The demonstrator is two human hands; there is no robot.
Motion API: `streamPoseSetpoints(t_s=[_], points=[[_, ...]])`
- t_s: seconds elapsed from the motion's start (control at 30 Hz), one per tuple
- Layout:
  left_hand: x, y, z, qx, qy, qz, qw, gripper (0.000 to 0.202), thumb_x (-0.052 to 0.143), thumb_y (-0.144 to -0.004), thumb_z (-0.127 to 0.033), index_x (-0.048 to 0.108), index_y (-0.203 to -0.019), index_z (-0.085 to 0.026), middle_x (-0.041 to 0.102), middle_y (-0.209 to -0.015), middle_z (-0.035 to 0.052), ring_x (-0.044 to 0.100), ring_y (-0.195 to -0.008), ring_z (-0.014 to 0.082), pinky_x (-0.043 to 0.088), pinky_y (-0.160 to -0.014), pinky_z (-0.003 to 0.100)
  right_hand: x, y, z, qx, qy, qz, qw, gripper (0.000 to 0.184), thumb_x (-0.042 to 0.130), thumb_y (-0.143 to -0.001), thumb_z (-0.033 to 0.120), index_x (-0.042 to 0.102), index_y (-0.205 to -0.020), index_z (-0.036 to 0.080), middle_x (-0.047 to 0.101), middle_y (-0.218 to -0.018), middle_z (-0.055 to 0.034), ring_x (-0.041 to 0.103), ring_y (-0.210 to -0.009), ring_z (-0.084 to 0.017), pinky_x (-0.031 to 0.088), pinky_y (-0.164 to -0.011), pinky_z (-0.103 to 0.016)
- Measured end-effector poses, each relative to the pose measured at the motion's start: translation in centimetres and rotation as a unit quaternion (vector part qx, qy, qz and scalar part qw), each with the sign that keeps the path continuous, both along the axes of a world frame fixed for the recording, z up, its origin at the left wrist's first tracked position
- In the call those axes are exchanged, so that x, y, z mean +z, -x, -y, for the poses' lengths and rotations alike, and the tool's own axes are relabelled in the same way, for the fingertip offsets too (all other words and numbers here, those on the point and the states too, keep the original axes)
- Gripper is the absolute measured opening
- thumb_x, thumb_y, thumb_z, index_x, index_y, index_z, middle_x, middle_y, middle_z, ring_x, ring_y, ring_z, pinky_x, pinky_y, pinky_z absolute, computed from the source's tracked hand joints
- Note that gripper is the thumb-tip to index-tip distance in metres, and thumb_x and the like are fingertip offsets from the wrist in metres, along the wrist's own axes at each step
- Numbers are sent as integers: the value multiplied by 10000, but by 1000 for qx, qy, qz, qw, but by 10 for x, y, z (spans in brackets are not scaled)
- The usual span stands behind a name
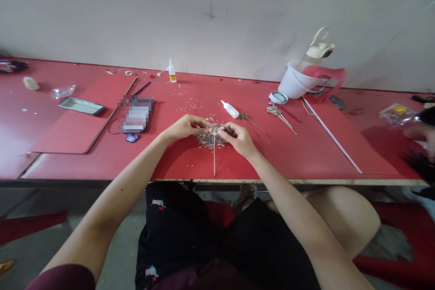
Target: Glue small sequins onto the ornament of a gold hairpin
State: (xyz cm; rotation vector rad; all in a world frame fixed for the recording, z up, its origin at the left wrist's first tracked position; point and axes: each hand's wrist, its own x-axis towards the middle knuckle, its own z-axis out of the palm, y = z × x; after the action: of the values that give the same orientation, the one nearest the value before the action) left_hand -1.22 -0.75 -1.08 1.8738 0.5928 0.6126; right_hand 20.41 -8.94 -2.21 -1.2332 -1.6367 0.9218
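My left hand (pixel 188 126) and my right hand (pixel 238 137) meet over the red table (pixel 299 154), both pinched on the ornate gold head of a hairpin (pixel 214 145) whose thin prongs point toward me. Under the hands lies a pile of small glittery bits (pixel 208 139). A small white glue bottle (pixel 230 109) lies just beyond my right hand. Two finished gold hairpins (pixel 251 123) (pixel 280 115) rest to the right of it.
An upright glue bottle (pixel 172 71) stands near the wall. A metal tray (pixel 80 106), a red board (pixel 88 113) and a blurred-out phone (pixel 136 114) lie left. A white tub (pixel 294 82), a round tin (pixel 278 97) and a long white rod (pixel 331 133) lie right. Another person's hand (pixel 421 136) is at the right edge.
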Motion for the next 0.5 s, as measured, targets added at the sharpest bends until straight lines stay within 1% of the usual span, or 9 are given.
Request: streamPoseSetpoints(t_s=[0.17, 0.33, 0.5], points=[[-1, 0, -1, -3, 8, 7, 1000, 262, 684, -792, -266, 699, -1025, -149, 732, -979, 81, 674, -886, 141, 516, -779, 250, 3, 0, 0, -11, -2, 0, 1000, 274, 614, -829, 441, 537, -742, 194, 420, -659, 37, 359, -579, -89, 287, -554, -253], [-3, 1, -2, 8, 23, 9, 1000, 308, 731, -744, -274, 685, -1013, -132, 740, -875, 71, 691, -806, 135, 533, -746, 249, 3, 1, 0, -13, 2, -10, 1000, 281, 617, -824, 448, 530, -737, 196, 399, -645, 40, 347, -571, -89, 284, -547, -255], [-3, 0, -2, -18, 38, -6, 999, 265, 720, -740, -218, 679, -986, -128, 735, -839, 61, 688, -758, 118, 530, -704, 228, 5, 1, 1, -18, -2, -6, 1000, 301, 620, -818, 464, 511, -718, 202, 404, -649, 36, 348, -580, -96, 292, -556, -260]])
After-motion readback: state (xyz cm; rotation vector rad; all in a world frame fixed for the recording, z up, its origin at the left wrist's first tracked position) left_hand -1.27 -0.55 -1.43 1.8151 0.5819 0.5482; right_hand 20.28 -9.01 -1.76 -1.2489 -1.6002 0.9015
